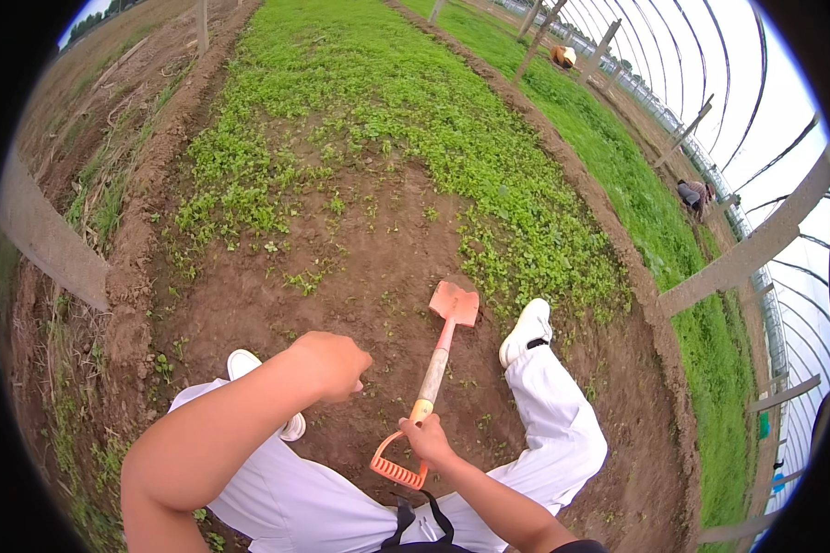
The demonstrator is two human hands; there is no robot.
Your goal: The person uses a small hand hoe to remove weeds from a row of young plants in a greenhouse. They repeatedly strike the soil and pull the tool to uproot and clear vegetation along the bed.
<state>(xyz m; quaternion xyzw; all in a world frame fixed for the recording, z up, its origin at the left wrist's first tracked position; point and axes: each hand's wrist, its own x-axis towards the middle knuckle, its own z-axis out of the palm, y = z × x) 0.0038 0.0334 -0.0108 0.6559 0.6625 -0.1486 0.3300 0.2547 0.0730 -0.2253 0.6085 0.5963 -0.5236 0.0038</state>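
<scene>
My right hand (427, 441) grips a short-handled shovel (434, 373) where the shaft meets its orange D-shaped handle (398, 472). The orange-red metal blade (454, 303) rests on the bare soil (360, 304), beside the edge of a patch of low green seedlings (539, 249). Left of the shaft, my left hand (332, 366) hovers over the ground with its fingers curled. Its palm and fingertips are hidden, so I cannot tell whether anything is in it. A few loose seedlings (306, 280) are scattered on the soil ahead.
My white shoe (528, 332) stands right of the blade. Raised soil ridges (581, 180) border the bed on both sides. Posts (747, 242) rise along them, and curved hoops (705, 55) arch on the right. Two people (695, 195) crouch farther off to the right.
</scene>
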